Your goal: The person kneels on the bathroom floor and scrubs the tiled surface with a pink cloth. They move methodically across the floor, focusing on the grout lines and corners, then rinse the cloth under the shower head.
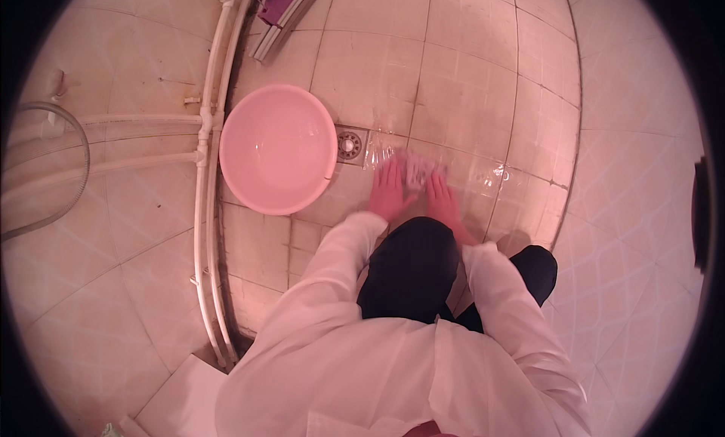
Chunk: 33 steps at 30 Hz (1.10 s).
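Observation:
My left hand (389, 189) lies palm down on the left part of a blurred, pale purple cloth (418, 171) on the wet tiled floor (362, 69). On the cloth's right side, my right hand (443, 199) presses down with its fingers pointing away from me. Both hands are flat, and neither is seen to grasp the cloth. To the left of my left hand is a round metal floor drain (349, 145). A pink plastic basin (277, 149) stands just left of the drain. Water glistens around the cloth.
White pipes (204, 210) run along the base of the left tiled wall. A grey hose (85, 154) curves at the far left. At the top left is a purple and metal object (280, 7), partly out of view. My dark-clad knee (413, 267) is close behind my hands.

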Motion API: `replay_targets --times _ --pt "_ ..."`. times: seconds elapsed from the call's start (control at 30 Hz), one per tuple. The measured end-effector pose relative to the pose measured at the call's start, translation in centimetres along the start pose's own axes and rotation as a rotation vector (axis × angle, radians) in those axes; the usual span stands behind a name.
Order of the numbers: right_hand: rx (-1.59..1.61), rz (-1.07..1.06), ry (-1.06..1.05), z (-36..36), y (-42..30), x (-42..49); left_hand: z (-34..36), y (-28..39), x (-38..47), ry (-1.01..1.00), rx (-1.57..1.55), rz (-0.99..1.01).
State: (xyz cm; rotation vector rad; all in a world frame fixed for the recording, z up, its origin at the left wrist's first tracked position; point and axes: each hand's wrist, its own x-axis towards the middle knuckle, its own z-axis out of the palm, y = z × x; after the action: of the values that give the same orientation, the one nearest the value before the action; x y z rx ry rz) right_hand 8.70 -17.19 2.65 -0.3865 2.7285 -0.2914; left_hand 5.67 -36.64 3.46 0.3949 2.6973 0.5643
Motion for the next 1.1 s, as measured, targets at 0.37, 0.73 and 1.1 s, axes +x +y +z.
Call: replay_targets --times 0.37,0.73,1.1 --pt "-0.037 -0.003 0.155 0.8 1.6 2.8 1.6 -1.9 3.2 0.066 0.124 0.03" --pt "-0.04 0.116 0.061 1.2 4.6 -2.5 4.6 0.7 2.4 0.15 0.091 0.199" --pt "0.164 0.132 0.222 1.0 4.4 -7.5 5.8 2.4 -1.1 0.016 0.196 0.285"
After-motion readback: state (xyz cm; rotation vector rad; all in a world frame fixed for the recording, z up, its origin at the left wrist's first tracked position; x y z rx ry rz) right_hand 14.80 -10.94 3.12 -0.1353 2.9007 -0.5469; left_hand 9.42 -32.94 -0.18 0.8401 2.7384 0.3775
